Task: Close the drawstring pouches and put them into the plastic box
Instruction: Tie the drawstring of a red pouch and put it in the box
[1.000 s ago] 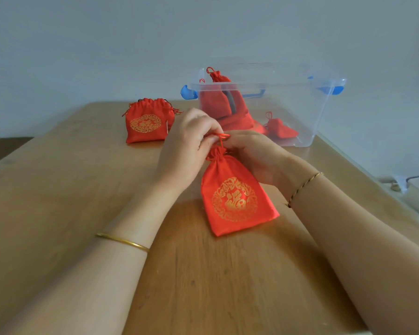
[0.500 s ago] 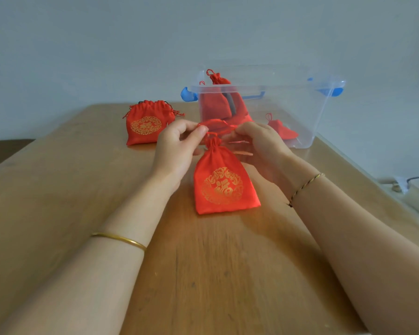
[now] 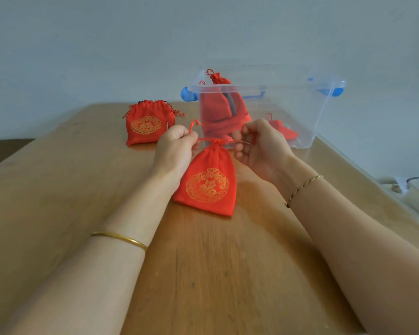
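Obs., standing at the table [image 3: 203, 274]. Landmark: clear plastic box [image 3: 307, 117], lid off, a blue latch [image 3: 188, 94] at each end.

- Near pouch [image 3: 208, 182]: red, gold round emblem facing up. It lies on the wood in front of the box, on the person's side and outside it. The neck is gathered tight, pointing toward the box.
- Left hand [image 3: 177, 146]: in front of the box's left end, fingers curled, pinching the left run of the drawstring [image 3: 205, 139]. A loop of cord stands up above the fist.
- Right hand [image 3: 259, 148]: in front of the box's front wall, thumb and fingers pinching the right run of the same cord. The cord runs nearly straight from one hand, across the neck, to the other.
- Second pouch [image 3: 149, 123]: just left of the box, upright on the table, apart from both hands. Its mouth is wide and only loosely ruffled.
- Inside the box: an upright pouch [image 3: 219, 102] at the left end, its tied neck above the rim, and a flat pouch [image 3: 282, 130] on the floor further right. More red cloth lies low between them; I cannot tell the count.
- Wrists: a gold bangle [image 3: 120, 239] on the left, a thin braided bracelet [image 3: 302, 188] on the right.
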The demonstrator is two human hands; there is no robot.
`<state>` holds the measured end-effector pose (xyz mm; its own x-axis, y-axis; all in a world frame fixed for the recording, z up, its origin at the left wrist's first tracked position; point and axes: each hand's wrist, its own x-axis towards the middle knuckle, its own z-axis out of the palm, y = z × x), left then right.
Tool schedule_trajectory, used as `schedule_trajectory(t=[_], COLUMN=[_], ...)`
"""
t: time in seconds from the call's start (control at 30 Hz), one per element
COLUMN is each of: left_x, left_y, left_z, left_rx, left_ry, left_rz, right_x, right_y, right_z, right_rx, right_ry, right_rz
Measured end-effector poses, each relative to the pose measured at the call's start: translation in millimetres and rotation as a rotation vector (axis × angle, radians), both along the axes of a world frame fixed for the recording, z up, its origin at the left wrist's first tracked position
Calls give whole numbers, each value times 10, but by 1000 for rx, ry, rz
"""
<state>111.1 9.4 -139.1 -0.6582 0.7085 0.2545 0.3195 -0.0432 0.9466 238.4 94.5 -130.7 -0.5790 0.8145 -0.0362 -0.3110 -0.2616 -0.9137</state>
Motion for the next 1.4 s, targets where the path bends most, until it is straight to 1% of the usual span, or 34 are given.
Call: schedule_trajectory(t=[0.07, 0.17, 0.23, 0.37, 0.4, 0.47, 0.53, 0.63, 0.8, 0.93, 1.03, 1.07, 1.17, 1.23, 1.3, 1.4], left_x=[29, 37, 27, 31, 33, 37, 57, 81, 61, 65, 66, 67, 68, 74, 79, 83], left_y=[2, -12, -25, -42, -42, -43, -36, -37, -59, -59, -48, -40, -26, -28, -34, -47], left_z=[20, 24, 18, 18, 14, 6, -3, -2, -13, -5, -10, -15, -44, -45, -32, -14], left_rx=[37, 209, 245, 211, 182, 84, 5, -56, -115, -154, -166, -167, -172, -169, -153, -112], left_ry=[-78, -261, -290, -336, -320, -221, -137, -123, -8, 5, -16, -35, -104, -118, -110, -137], left_rz=[-21, -186, -265, -318, -314, -290, -278, -267, -347, -432, -446, -433, -363, -326, -304, -275], right_x=[-19, -50, -57, -43, -39, -34, -30, -23, -21, -14, -11, -10, 21, 39, 35, 9], right_y=[6, -28, -45, -45, -45, -46, -58, -82, -79, -89, -126, -135, -148, -162, -170, -173], right_z=[-22, -63, -86, -95, -87, -60, -25, 12, 12, 16, 38, 53, 87, 97, 89, 71], right_rx=[107, 253, 269, 220, 201, 179, 197, 247, 380, 479, 534, 507, 341, 309, 377, 529], right_ry=[-113, -226, -245, -225, -207, -185, -181, -165, -279, -360, -392, -395, -419, -456, -505, -549], right_rz=[-35, -25, 4, 21, 22, 16, 1, -33, -79, -66, -31, -18, 60, 145, 186, 122])
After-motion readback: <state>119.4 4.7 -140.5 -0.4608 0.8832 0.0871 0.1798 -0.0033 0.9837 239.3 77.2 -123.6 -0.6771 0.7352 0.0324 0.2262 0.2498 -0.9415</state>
